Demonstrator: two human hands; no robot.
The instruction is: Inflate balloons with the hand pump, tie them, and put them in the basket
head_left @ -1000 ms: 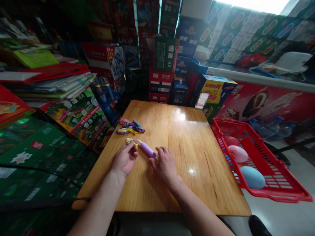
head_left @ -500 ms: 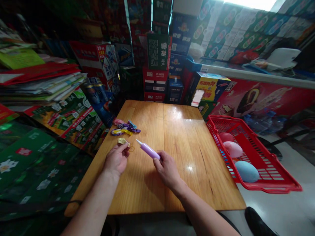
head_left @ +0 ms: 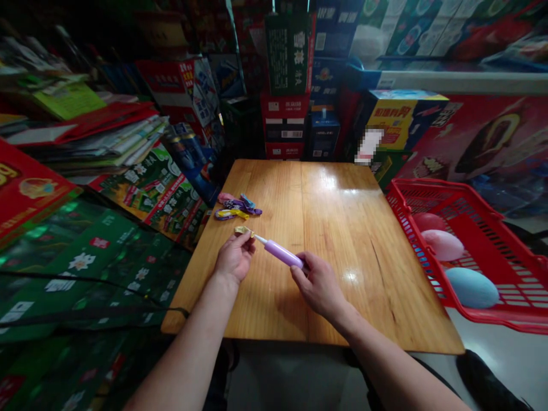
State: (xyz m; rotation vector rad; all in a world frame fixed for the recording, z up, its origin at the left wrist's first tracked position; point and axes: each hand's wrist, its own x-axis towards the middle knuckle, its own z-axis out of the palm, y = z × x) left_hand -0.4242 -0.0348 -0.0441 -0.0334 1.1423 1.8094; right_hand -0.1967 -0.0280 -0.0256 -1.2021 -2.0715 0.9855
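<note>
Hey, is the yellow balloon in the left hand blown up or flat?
Flat: the yellow balloon shows as a small, crumpled bit at the left hand's fingertips.

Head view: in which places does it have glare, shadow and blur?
Head view: white glare on the wooden table near its far edge and beside the right hand, with a soft shadow below that hand; head view, left side: stacked papers look smeared.

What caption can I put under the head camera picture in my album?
Left hand pinches a limp cream balloon while the right hand holds a purple pump, white tip pointing toward the balloon.
</note>
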